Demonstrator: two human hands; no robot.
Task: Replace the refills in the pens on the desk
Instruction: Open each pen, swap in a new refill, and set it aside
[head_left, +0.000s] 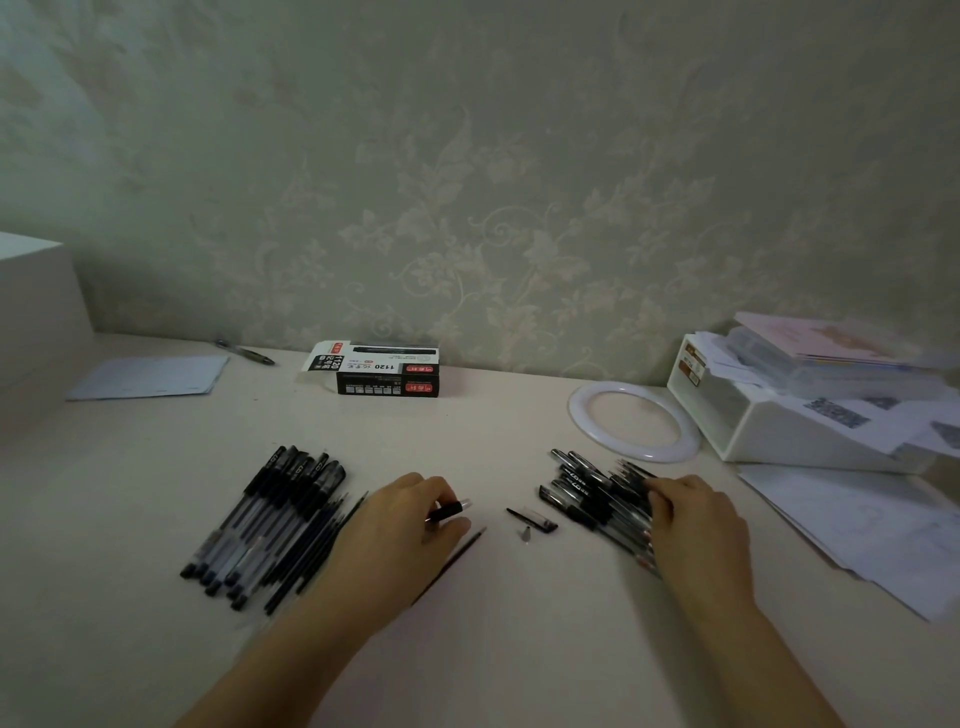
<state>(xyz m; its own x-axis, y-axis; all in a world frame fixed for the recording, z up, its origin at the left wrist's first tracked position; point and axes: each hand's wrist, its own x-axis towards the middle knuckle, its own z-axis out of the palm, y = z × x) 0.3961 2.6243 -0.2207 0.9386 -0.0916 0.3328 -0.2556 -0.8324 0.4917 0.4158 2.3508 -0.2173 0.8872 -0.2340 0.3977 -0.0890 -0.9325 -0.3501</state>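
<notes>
The pale desk (493, 623) runs from the patterned wall to the bottom of the view, and its widest bare stretch lies nearer the camera than the black marker box (387, 369), between the two forearms. That box sits against the wall with one end flap open; "1120" can be read on the flap and on the side, beside red labels whose characters are too small to make out. Right of the box, at the desk's right edge, a white drawer unit (779, 426) carries stacked books and papers, with loose sheets (857, 525) spilling below it. A white ring (634, 421) lies flat between the box and the drawer unit. Left of the box lie a pale blue sheet (148, 376) and a lone pen (244, 352) near the wall.

Below and left of the box, a bundle of black gel pens and refills (270, 525) lies in rough parallel. Below and right of it, a second heap of pens (597, 493) lies crisscrossed. The right hand (696, 530) rests on this heap, fingers curled over the pens; whether it grips one I cannot tell. The left hand (405, 525) pinches a pen barrel (449, 511) between thumb and fingers. Just beside it lies a thin refill (457, 556), then a pen cap (532, 518) and a small metal tip (526, 533), well apart from the desk edges.
</notes>
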